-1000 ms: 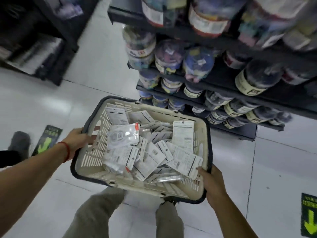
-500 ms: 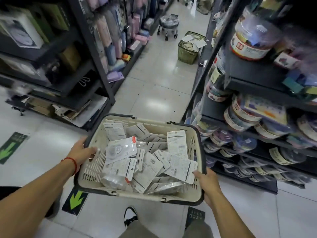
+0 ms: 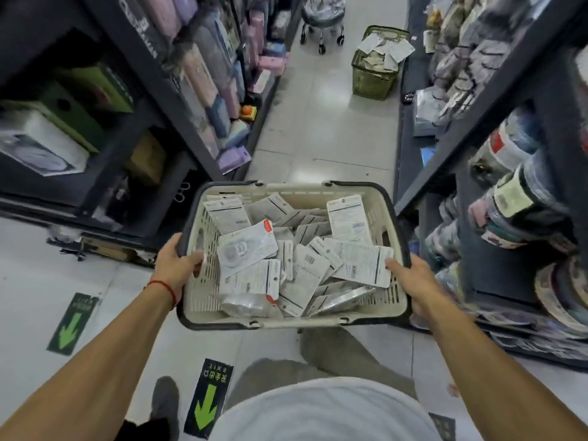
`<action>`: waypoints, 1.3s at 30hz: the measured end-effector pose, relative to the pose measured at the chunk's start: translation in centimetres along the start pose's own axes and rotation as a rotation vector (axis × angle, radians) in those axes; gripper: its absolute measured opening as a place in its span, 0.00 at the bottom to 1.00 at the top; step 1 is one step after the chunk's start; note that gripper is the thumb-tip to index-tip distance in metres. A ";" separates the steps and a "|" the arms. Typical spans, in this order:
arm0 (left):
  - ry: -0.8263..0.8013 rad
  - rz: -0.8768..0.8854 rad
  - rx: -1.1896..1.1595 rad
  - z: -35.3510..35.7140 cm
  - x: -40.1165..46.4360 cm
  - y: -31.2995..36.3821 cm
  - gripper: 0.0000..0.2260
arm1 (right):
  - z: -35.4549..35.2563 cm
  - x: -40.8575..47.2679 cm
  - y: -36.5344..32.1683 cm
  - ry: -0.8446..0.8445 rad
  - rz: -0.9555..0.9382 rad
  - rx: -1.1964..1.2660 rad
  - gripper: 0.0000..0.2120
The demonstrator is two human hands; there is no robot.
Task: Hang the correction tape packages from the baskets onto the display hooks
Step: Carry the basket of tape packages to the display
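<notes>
In the aisle between two dark shelving runs, you carry the basket (image 3: 292, 256) at waist height, your left hand (image 3: 176, 265) curled over its left rim with the thumb inside, your right hand (image 3: 413, 278) wrapped round the right rim, its fingers (image 3: 393, 264) lying against a package; neither hand holds a package itself. The packages (image 3: 299, 259) lie in a loose, overlapping heap inside, some tilted up against the back wall. They are flat cards with glossy blister fronts, so I judge they slide easily on one another: tip the basket as you walk and the top ones could spill over the low rim, most likely from the heaped centre. The basket is cream slotted plastic with a dark band round the top, its handles folded down, so your grip is on the rim alone and a slip on either side would drop that side. The aisle is narrow, with goods jutting out on your right (image 3: 515, 198), and the basket corner could catch them. A second basket (image 3: 377, 74), olive-green and overfull, stands on the pale glossy tile floor ahead beside a wheeled stool (image 3: 323, 14); both are in your way. No display hooks are clearly visible yet.
</notes>
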State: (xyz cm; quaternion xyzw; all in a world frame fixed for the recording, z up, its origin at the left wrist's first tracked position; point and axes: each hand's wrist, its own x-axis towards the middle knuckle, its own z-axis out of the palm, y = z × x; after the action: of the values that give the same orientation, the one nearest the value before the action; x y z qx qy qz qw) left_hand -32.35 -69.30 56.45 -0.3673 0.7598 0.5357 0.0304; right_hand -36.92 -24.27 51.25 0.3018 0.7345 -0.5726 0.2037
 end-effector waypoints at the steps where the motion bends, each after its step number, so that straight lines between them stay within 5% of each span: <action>1: -0.003 0.004 -0.001 0.3 1.4 1.7 0.14 | 0.5 1.3 -1.6 0.002 0.007 -0.011 0.06; 7: -0.023 0.030 0.011 2.9 12.8 11.2 0.09 | 3.2 9.5 -11.4 0.072 0.008 0.019 0.09; 17: -0.173 -0.098 -0.114 11.6 38.8 25.4 0.17 | 7.1 26.6 -28.6 0.229 0.009 0.070 0.03; 27: -0.254 -0.030 -0.070 23.1 60.2 42.8 0.15 | 7.7 45.9 -43.9 0.293 0.080 0.217 0.06; 33: -0.252 0.032 -0.044 30.9 69.2 55.1 0.14 | 5.3 59.3 -54.0 0.211 0.103 0.308 0.12; 39: -0.225 0.044 -0.091 36.9 78.5 66.2 0.15 | 3.4 71.1 -67.4 0.180 0.058 0.289 0.05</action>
State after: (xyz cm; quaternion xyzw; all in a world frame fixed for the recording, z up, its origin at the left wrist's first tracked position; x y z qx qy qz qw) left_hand -141.48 -69.30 58.69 -0.2893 0.7344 0.6078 0.0871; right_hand -134.89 -23.51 52.91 0.3990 0.6510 -0.6367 0.1079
